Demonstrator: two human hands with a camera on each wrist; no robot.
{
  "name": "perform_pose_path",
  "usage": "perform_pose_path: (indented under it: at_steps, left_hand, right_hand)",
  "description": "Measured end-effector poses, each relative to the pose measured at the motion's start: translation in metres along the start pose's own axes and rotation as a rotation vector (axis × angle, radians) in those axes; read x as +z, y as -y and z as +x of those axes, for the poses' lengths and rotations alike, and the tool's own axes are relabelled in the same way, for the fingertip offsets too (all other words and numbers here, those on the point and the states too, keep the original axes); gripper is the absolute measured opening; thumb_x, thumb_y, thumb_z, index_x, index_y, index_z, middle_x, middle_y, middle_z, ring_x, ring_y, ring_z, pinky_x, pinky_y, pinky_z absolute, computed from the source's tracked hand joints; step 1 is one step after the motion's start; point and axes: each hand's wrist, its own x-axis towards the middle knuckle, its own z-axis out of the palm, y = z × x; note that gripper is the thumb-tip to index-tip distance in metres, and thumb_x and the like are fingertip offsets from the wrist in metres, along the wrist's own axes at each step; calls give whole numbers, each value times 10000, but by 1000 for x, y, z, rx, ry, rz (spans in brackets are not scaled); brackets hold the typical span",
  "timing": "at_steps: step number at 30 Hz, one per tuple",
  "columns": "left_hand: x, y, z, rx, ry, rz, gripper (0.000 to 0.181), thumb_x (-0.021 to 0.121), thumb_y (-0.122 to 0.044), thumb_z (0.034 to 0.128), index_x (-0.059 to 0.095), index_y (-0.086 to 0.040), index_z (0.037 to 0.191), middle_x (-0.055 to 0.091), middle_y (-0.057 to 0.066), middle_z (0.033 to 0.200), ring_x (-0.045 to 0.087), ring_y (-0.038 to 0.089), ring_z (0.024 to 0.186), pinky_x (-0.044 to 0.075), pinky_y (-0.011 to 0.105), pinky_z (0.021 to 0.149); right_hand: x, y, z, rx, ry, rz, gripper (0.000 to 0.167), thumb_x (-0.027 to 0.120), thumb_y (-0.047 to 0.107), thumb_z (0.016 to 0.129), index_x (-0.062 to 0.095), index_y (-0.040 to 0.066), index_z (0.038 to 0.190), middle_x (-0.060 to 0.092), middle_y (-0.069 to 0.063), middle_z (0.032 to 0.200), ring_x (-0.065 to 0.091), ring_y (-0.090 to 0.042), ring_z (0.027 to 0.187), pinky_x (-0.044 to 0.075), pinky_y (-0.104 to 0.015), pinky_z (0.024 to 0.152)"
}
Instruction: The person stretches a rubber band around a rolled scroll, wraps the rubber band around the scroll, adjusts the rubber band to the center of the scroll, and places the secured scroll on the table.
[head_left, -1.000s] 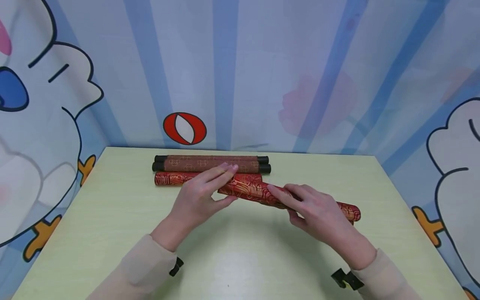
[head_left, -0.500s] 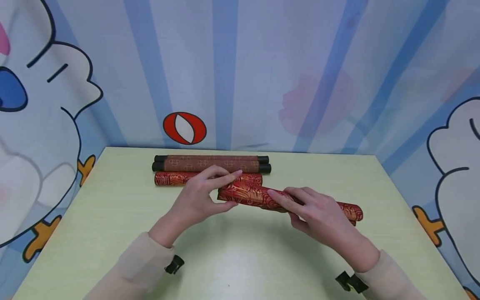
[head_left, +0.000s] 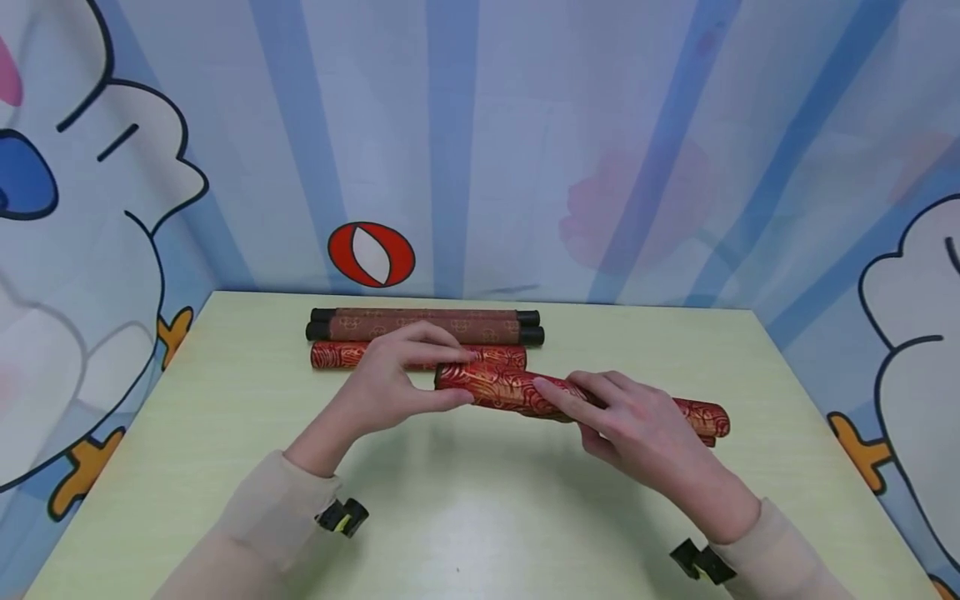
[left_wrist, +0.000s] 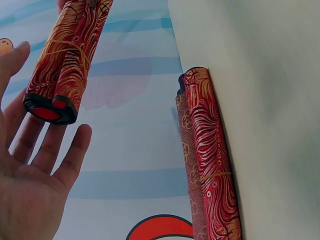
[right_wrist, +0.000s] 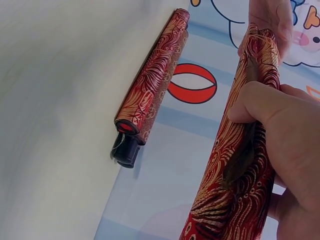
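A red and gold patterned scroll, rolled into two side-by-side rolls, is held above the table. My right hand grips it near the middle, the thumb lying over it in the right wrist view. A thin band goes round the scroll near its left end, and a dark brown strip runs along its groove. My left hand is at that left end, thumb and fingers spread around it; in the left wrist view its fingers are nearly straight and slightly curved.
Another red patterned scroll lies on the pale table. Behind it, alongside, is a brown patterned scroll with black end knobs. A blue striped backdrop rises at the table's back edge.
My left hand's fingers have shifted lower and left around the scroll's end. The held scroll has moved only slightly, and my right hand keeps its grip. The scrolls on the table stay put.
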Motion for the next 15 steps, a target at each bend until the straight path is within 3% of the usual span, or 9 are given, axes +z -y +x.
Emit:
perform_pose_path:
  at_steps: [6,10,15]
  left_hand:
    - [-3,-3,3,-3,-8,-39,292,922,-214,859,853,-175,1140,714,-40,1188,636,165,1155,573,457,929]
    - [-4,-4,3,-27,-38,-151,119,851,-173,922,796,-141,1022,727,-18,1165,660,165,1157,568,535,991]
    - [-7,-5,3,-11,-68,-230,123,812,-127,942,718,-142,1018,719,-3,1132,671,170,1104,560,543,1013]
  right_hand:
    - [-5,-1,4,-8,-1,-39,991,919,79,741,480,226,1618,694,-99,1167,696,-258,852,622,-373,621]
    - [-9,-2,7,-23,-11,-55,981,888,60,756,469,222,1629,697,-98,1164,699,-265,859,618,-377,611]
    - [-13,-2,11,-28,-19,-65,999,906,61,740,473,224,1626,705,-107,1165,704,-273,875,625,-390,611]
